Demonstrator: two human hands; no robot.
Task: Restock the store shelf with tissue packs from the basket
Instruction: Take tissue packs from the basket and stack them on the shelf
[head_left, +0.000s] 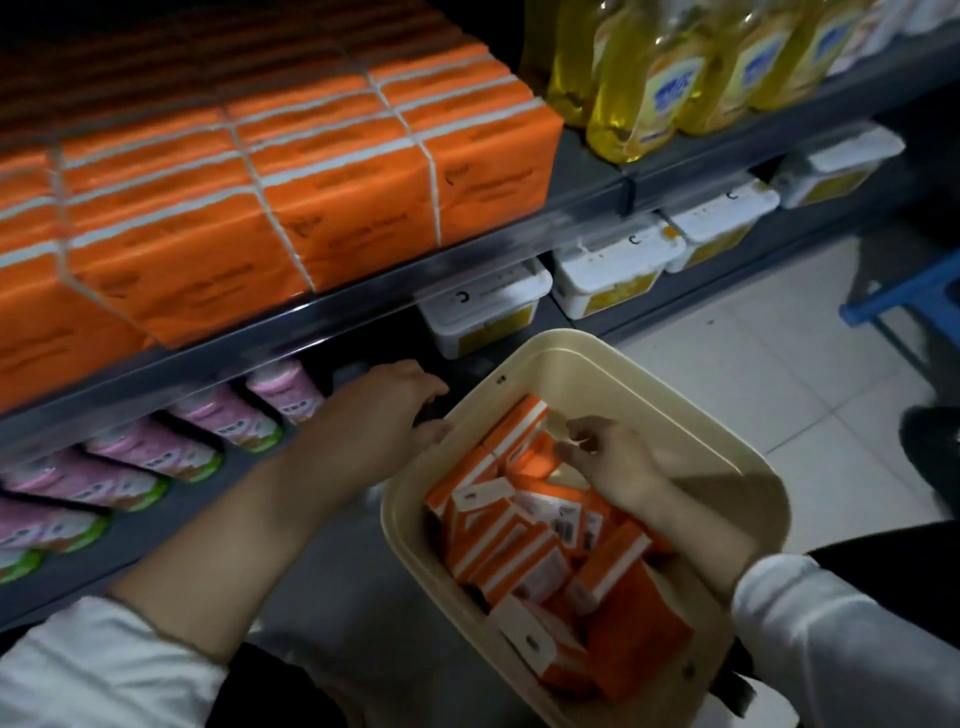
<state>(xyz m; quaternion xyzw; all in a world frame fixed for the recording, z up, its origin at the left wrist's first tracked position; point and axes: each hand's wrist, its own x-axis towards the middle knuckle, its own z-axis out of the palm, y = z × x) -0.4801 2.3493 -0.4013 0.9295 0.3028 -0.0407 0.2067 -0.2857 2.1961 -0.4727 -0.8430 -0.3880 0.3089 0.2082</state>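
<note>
A cream plastic basket (597, 364) sits low at the centre, filled with several small orange-and-white tissue packs (524, 551). My left hand (389, 410) is at the basket's far-left corner, its thumb and curled fingers closed around the rim. Inside the basket, my right hand (608, 457) hovers just over the packs with its fingers curled. Whether it holds a pack is unclear. Large orange tissue bundles (332, 192) fill the shelf (467, 260) above.
Pink-wrapped rolls (208, 415) lie on the lower shelf at left. White tubs (613, 270) stand under the upper shelf, and yellow liquid bottles (644, 88) stand at the top right. A blue stool (904, 301) is on the tiled floor at right.
</note>
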